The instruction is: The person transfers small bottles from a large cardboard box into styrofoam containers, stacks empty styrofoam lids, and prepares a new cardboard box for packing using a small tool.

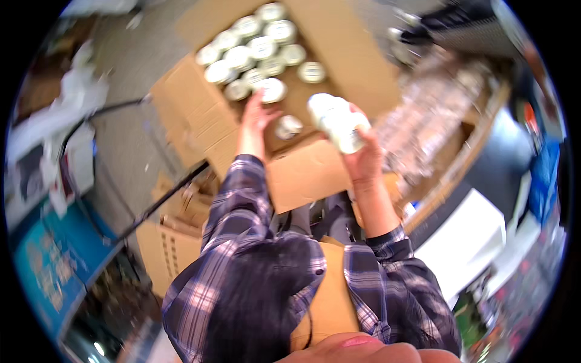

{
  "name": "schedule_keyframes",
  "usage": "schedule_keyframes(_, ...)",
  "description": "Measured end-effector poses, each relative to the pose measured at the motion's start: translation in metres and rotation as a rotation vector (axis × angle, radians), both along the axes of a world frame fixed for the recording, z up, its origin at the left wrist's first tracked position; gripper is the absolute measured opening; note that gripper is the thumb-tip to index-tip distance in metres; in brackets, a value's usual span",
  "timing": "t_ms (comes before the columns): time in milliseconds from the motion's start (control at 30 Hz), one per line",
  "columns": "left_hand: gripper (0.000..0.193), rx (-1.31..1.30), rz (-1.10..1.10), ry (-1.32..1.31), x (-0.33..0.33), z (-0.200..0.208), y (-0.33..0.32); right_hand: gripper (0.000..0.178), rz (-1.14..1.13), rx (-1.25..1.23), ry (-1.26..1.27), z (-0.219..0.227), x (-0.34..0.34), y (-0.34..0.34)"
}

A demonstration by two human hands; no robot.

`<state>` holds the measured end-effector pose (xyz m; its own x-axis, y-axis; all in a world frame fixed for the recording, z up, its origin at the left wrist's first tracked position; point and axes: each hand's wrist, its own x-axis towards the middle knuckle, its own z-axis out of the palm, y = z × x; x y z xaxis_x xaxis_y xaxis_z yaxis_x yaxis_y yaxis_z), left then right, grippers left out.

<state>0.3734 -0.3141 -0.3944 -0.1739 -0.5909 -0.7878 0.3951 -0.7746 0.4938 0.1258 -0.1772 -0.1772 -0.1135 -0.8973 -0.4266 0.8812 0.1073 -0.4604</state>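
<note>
My right hand (366, 158) is wrapped round a white bottle (334, 121), tilted above the right side of an open cardboard box (308, 175). The bottle is blurred, and I cannot tell whether it is one piece or two containers together. My left hand (256, 118) reaches over the box's near left side. Its fingertips touch the edge of a round white-topped container (272, 90), while the thumb stands apart. Several similar white containers (262, 48) are packed upright in the box's far left. One container (288, 127) is near the front flap, and another (311, 72) is on the right.
To the right, a second box (460, 163) holds clear plastic wrapping (423, 115). A dark surface with a white sheet (463, 242) lies beyond it. A thin black bar (175, 193) crosses at left, near a blue panel (57, 260) and folded cardboard (166, 254).
</note>
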Motion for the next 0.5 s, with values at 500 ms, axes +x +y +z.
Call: schedule_keyframes(500, 0.090, -1.130, -0.883, 0.339, -0.304, 0.355, 0.206, 0.091, -0.307, 0.222, 1.432, 0.235, -0.220, 0.411)
